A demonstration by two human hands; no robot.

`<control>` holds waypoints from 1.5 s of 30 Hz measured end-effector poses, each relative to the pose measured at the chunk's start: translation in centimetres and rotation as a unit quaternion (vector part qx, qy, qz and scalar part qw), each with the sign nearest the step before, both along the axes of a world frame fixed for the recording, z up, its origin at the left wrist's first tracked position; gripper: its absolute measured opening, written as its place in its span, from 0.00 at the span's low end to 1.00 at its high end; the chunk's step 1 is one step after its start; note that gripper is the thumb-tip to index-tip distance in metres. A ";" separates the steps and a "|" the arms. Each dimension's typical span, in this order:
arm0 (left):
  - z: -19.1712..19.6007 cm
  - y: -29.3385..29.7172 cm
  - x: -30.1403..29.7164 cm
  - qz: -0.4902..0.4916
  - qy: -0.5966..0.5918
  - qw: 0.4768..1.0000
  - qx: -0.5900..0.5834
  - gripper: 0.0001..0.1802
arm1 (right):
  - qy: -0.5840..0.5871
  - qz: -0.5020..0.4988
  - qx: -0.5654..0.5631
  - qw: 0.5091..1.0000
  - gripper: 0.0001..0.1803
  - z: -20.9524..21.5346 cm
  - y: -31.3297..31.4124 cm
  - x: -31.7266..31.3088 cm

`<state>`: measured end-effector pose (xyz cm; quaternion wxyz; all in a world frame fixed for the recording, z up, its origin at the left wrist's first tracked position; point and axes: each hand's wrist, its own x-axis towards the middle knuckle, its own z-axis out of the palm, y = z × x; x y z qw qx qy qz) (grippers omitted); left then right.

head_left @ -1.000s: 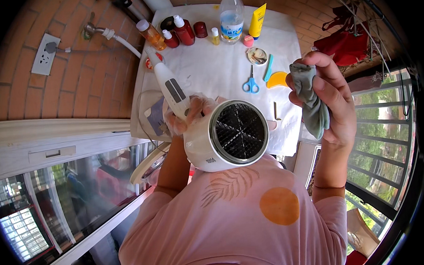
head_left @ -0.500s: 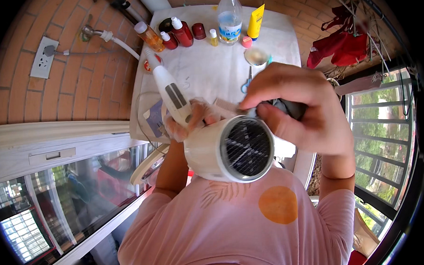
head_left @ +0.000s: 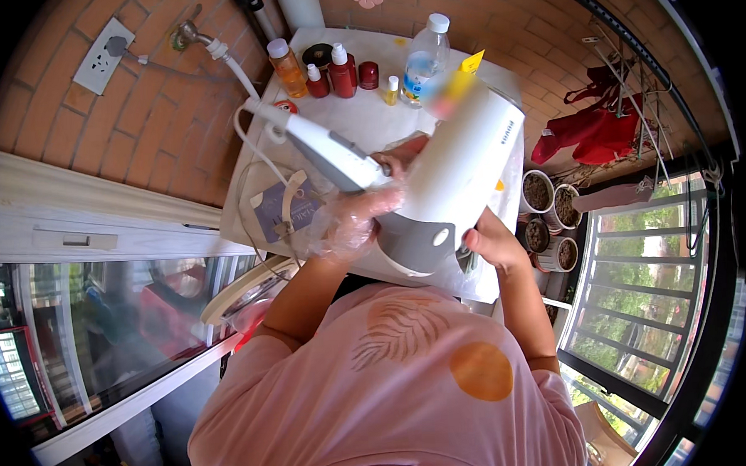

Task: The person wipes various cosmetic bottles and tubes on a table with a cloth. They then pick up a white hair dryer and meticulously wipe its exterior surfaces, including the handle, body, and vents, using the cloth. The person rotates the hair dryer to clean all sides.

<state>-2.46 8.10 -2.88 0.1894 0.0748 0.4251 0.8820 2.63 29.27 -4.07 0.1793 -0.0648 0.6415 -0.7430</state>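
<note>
A large white hair dryer (head_left: 462,167) with a grey end band fills the middle of the view, its wide barrel tilted up to the right. My left hand (head_left: 360,213), in a clear plastic glove, is wrapped round it where the grey-and-white handle (head_left: 328,152) meets the barrel. The handle points up and left, with its cord (head_left: 244,130) at the end. My right hand (head_left: 496,240) is bare and stands at the barrel's lower right edge. Its thumb is bent against a small greyish thing (head_left: 467,262) that is mostly hidden; the other fingers are partly out of sight.
On the white-covered table (head_left: 318,110) stand red bottles (head_left: 344,74), an orange bottle (head_left: 288,70), a clear water bottle (head_left: 428,56) and a yellow tube (head_left: 472,62). A purple leaflet (head_left: 280,208) lies left. Plant pots (head_left: 538,192) stand right, by the barred window (head_left: 641,271).
The hair dryer has turned, so its grille no longer faces me and its side shows. My right hand has dropped from above the grille to the barrel's lower right.
</note>
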 end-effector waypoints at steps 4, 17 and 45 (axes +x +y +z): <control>3.2 0.6 0.1 -0.089 0.058 0.994 0.033 0.34 | -0.052 -0.018 -0.072 0.996 0.66 0.3 -0.4 0.4; 8.0 -5.5 -1.7 0.173 0.633 0.469 -0.591 0.26 | -0.140 -0.029 -0.080 0.986 0.55 3.8 3.4 2.5; 3.7 -0.8 -2.0 -0.261 0.248 0.893 -0.271 0.42 | -0.083 -0.012 0.132 0.988 0.35 12.5 3.8 -2.1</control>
